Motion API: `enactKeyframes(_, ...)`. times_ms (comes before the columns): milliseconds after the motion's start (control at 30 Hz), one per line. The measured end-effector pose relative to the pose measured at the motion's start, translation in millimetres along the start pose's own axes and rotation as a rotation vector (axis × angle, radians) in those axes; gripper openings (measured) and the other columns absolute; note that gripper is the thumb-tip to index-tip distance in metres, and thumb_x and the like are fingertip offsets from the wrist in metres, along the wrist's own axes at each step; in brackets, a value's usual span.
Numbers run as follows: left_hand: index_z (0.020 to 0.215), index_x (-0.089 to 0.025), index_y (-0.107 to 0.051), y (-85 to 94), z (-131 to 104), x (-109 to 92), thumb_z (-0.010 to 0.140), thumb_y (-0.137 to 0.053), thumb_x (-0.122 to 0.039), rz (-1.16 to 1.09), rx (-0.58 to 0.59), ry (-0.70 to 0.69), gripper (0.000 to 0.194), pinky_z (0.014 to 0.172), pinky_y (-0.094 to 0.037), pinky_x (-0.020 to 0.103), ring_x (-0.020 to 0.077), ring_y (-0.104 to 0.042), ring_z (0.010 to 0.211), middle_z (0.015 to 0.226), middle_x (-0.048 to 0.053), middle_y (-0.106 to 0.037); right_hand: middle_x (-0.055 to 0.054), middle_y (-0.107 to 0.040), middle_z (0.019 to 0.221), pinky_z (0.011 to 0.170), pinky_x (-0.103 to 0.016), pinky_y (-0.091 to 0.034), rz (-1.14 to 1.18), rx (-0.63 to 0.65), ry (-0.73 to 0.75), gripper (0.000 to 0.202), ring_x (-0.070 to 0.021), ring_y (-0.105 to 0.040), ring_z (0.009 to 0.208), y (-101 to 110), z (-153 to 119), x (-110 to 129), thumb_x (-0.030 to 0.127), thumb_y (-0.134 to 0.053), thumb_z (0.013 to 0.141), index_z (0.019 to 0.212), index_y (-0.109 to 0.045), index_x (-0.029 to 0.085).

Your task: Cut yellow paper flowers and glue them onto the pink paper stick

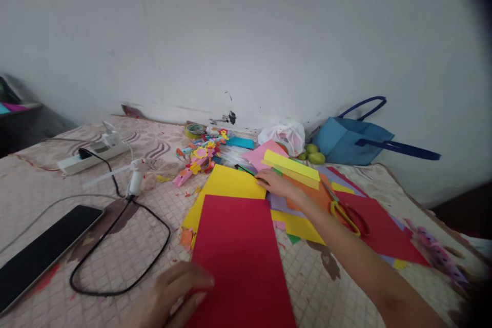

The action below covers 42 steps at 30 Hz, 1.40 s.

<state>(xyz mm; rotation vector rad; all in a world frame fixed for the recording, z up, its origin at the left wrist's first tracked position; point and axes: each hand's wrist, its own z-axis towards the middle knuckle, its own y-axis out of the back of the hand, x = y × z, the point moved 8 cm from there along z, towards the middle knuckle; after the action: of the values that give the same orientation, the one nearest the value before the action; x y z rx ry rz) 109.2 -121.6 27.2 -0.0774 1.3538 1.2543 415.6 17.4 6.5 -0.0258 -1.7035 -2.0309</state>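
A red foam or paper sheet (240,251) lies in front of me, overlapping a yellow sheet (230,179). My left hand (172,292) rests at the red sheet's near left edge, fingers loosely stretched and slightly blurred. Stretched forward, my right hand (273,182) is over the yellow sheet's far right corner. Its fingers close at the end of a thin black-and-green pen-like stick (243,168); the fingertips' underside is hidden. Right of that forearm, scissors (344,215) with yellow and red handles lie on coloured sheets (378,225).
A glue gun (136,177), power strip (94,156), looping black cable (115,292) and phone (46,253) occupy the left. Decorated flower strips (200,156), tape (194,130), a plastic bag (284,137), green fruit (315,155) and a blue bag (346,141) stand along the wall.
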Motion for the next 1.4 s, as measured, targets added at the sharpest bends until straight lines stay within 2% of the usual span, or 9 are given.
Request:
enactKeyframes(200,0.117,-0.022,-0.056,-12.1,108,-7,0.089,-0.045,-0.027,0.285,0.154,-0.144,0.03,0.096,-0.045,0.036,0.0216,-0.057,0.109,0.118,0.007,-0.062,-0.008,-0.066,0.111,0.086,-0.035,-0.044,-0.043,0.001,-0.025,0.032,-0.023,-0.061,0.099,-11,-9,4,0.032,-0.042,0.092,0.118,-0.059,0.024)
enactKeyframes(333,0.118,-0.014,-0.052,-41.8,185,21,0.086,-0.046,-0.016,0.499,0.178,-0.114,0.032,0.097,-0.041,0.039,0.0245,-0.053,0.115,0.125,0.014,-0.056,-0.009,-0.065,0.111,0.088,-0.033,-0.043,-0.067,-0.026,-0.032,0.032,-0.0217,-0.059,0.101,-5,3,-3,0.025,-0.037,0.094,0.116,-0.059,0.021)
enactKeyframes(433,0.114,-0.011,-0.052,-56.5,213,48,0.083,-0.053,-0.015,0.594,0.209,-0.046,0.031,0.097,-0.039,0.042,0.0271,-0.052,0.115,0.121,0.018,-0.056,-0.01,-0.066,0.107,0.089,-0.035,-0.042,-0.085,-0.042,-0.025,0.029,-0.0221,-0.058,0.102,-1,19,-9,0.018,-0.039,0.091,0.109,-0.062,0.019)
enactKeyframes(733,0.11,-0.016,-0.055,-64.5,183,66,0.084,-0.051,-0.022,0.554,0.212,-0.088,0.027,0.096,-0.04,0.04,0.0256,-0.054,0.111,0.118,0.013,-0.057,-0.008,-0.067,0.101,0.086,-0.031,-0.042,-0.073,0.067,0.069,0.025,-0.0204,-0.058,0.097,-29,87,2,0.007,-0.05,0.08,0.097,-0.066,0.017)
enactKeyframes(933,0.111,-0.017,-0.055,-65.6,171,64,0.085,-0.049,-0.023,0.515,0.221,-0.101,0.027,0.095,-0.04,0.04,0.0253,-0.053,0.11,0.117,0.012,-0.057,-0.006,-0.067,0.089,0.073,-0.029,-0.049,-0.052,0.25,0.069,0.012,-0.0169,-0.061,0.079,-57,121,6,0.019,-0.061,0.081,0.092,-0.065,0.015)
enactKeyframes(1067,0.11,-0.017,-0.055,-63.2,169,63,0.086,-0.049,-0.023,0.5,0.229,-0.098,0.026,0.095,-0.04,0.041,0.0254,-0.054,0.109,0.117,0.012,-0.057,-0.007,-0.06,0.109,0.077,-0.037,-0.052,-0.044,0.323,0.055,0.027,-0.0179,-0.061,0.09,-63,130,3,0.032,-0.054,0.089,0.11,-0.057,0.015)
enactKeyframes(1167,0.11,-0.017,-0.055,-62.4,168,63,0.085,-0.05,-0.023,0.488,0.232,-0.097,0.026,0.095,-0.04,0.04,0.0249,-0.054,0.109,0.117,0.012,-0.057,-0.007,-0.059,0.111,0.078,-0.039,-0.052,-0.028,0.294,0.05,0.029,-0.019,-0.06,0.093,-54,133,2,0.033,-0.054,0.089,0.113,-0.056,0.015)
enactKeyframes(1233,0.11,-0.017,-0.055,-62.1,167,63,0.085,-0.05,-0.023,0.478,0.232,-0.098,0.026,0.096,-0.04,0.04,0.0246,-0.054,0.11,0.117,0.012,-0.057,-0.005,-0.063,0.098,0.075,-0.036,-0.051,-0.012,0.226,0.043,0.022,-0.0183,-0.061,0.085,-40,134,2,0.03,-0.059,0.085,0.099,-0.062,0.013)
enactKeyframes(1400,0.109,-0.017,-0.056,-62.4,167,64,0.084,-0.052,-0.021,0.452,0.235,-0.096,0.026,0.097,-0.039,0.04,0.0249,-0.053,0.111,0.117,0.013,-0.058,-0.004,-0.065,0.075,0.07,-0.029,-0.045,0.062,-0.065,0.014,0.006,-0.0178,-0.058,0.075,14,136,-1,0.02,-0.064,0.074,0.07,-0.064,0.015)
